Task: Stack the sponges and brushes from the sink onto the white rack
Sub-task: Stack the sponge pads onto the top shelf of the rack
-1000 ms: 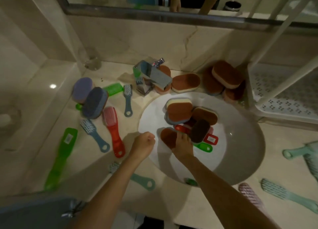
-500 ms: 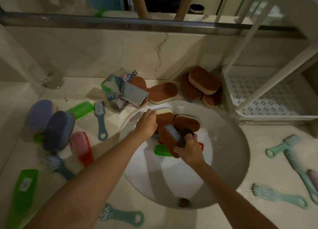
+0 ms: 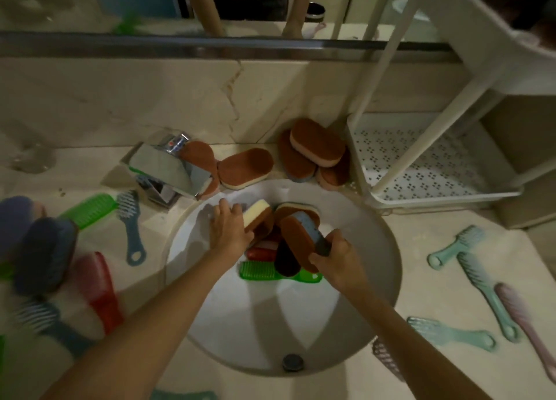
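In the white sink (image 3: 370,294), my right hand (image 3: 338,259) grips a brown-and-blue sponge (image 3: 301,237) and a dark sponge (image 3: 285,259), both lifted on edge. My left hand (image 3: 228,229) is closed on a brown-and-cream sponge (image 3: 257,216) at the back of the basin. Another brown sponge (image 3: 296,208) lies behind them. A red brush (image 3: 260,253) and a green brush (image 3: 261,272) rest on the basin floor. The white rack (image 3: 436,171) stands at the right, its perforated lower shelf bare.
Several brown sponges (image 3: 316,147) are piled on the counter between the chrome faucet (image 3: 168,171) and the rack. Blue sponges (image 3: 42,252), green, red and blue brushes (image 3: 132,228) lie left of the sink. Teal and pink brushes (image 3: 478,282) lie to the right. A mirror is behind.
My right hand lifted the brown-and-blue sponge and the dark sponge from the basin. My left hand moved from the sink's front rim to the back and took hold of the cream-backed sponge.
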Tool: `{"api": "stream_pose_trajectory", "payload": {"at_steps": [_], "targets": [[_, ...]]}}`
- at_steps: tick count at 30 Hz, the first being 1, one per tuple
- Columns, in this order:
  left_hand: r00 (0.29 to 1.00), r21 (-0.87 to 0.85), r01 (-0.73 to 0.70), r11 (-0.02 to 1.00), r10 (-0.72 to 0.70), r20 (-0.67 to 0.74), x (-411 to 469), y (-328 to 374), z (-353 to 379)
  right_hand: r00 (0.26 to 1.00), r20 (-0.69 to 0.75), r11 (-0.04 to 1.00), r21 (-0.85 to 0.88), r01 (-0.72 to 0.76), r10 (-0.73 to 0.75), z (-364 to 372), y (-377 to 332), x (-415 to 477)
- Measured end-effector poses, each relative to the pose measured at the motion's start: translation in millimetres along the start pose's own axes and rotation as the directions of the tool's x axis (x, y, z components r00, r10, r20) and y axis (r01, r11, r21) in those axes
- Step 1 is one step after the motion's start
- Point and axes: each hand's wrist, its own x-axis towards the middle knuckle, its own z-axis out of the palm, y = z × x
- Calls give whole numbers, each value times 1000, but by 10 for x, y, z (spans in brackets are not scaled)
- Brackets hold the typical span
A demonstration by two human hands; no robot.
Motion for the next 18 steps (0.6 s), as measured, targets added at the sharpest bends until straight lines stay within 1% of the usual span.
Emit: {"api": "stream_pose_trajectory", "payload": {"at_steps": [2, 4, 6, 8, 13, 15, 18], "targets": [[999, -214, 33, 976, -39, -23, -183, 37, -160, 997, -61, 997, -52, 54, -57, -168, -30, -110], [996, -398, 43, 916, -68, -49, -389, 90, -358, 983, -134, 992, -56, 116, -122, -374, -105, -239], [995, -515, 33, 857, -76, -63, -608, 189, -601, 963, -203, 984, -21, 176, -177, -582, -205, -389], [994, -617, -27, 787, -47, -103, -811, 338, -884, 929, -277, 966, 12, 259, -246, -796, -305, -553], [962, -713, -208, 670, 7, -274, -1151, 766, -1598, 829, -447, 922, 21, 386, -336, -1393, -535, -1020], [947, -739, -276, 615, 44, -318, -1228, 925, -1825, 778, -521, 902, 36, 430, -350, -1634, -590, -1165], [925, -741, -353, 571, 92, -370, -1360, 1193, -2147, 717, -602, 857, 100, 506, -352, -1995, -659, -1314]]}}
